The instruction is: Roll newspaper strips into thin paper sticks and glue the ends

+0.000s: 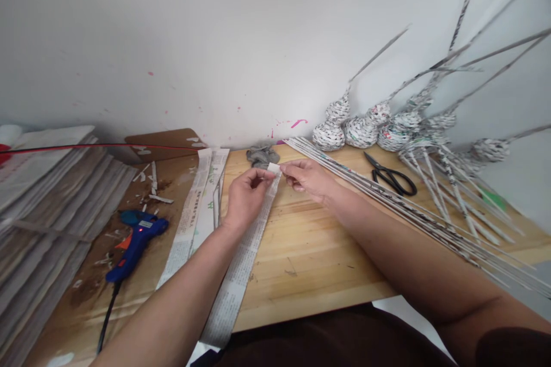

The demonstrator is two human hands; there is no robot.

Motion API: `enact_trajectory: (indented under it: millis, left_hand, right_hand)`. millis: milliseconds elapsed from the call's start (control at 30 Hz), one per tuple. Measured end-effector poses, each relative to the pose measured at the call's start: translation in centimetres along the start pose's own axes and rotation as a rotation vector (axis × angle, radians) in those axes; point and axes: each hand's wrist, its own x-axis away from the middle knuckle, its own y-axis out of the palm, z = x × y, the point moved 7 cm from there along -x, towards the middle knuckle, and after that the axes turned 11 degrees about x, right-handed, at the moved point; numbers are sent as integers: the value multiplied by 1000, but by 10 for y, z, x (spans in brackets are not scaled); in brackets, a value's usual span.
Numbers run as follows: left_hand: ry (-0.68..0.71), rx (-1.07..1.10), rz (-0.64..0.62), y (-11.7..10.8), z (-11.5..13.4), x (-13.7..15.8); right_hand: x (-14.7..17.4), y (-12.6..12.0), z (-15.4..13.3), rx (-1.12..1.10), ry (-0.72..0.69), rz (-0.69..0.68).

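Left hand (pixel 246 194): fingers pinched on far end of newspaper strip (pixel 241 258).
Right hand (pixel 306 176): fingers clamped on same corner.
Strip: flat on surface (pixel 310 252), trailing back from fingers.
Progress: rolling barely begun; rolled paper sticks (pixel 413 212) right of fingers.

Both hands, left hand (pixel 246 194) and right hand (pixel 306 176), pinch the far end of a newspaper strip (pixel 243 263) lying on the wooden counter (pixel 310 252), blue glue gun (pixel 134 240) off left.

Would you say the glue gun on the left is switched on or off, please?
On: a small red light glows on the blue glue gun, which lies on its side on the board, its cord trailing toward the near edge.
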Motion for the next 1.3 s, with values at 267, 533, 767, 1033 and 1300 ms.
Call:
enact_trajectory:
  millis: [267, 533, 767, 1033, 1300]
  left_hand:
    - [141, -90, -4, 3, 17, 4]
    - [168, -83, -9, 5, 19, 6]
    - [152, -101, -16, 5, 19, 6]
    - [154, -91, -4, 3, 20, 5]
    - [156, -105, -9, 3, 19, 5]
  right_hand:
    - [-1, -4, 1, -2, 6, 22]
    - [-2, -7, 3, 13, 12, 46]
    - [-2, -6, 2, 17, 2, 36]
    - [0, -4, 0, 29, -6, 1]
    - [-3, -3, 1, 10, -18, -65]
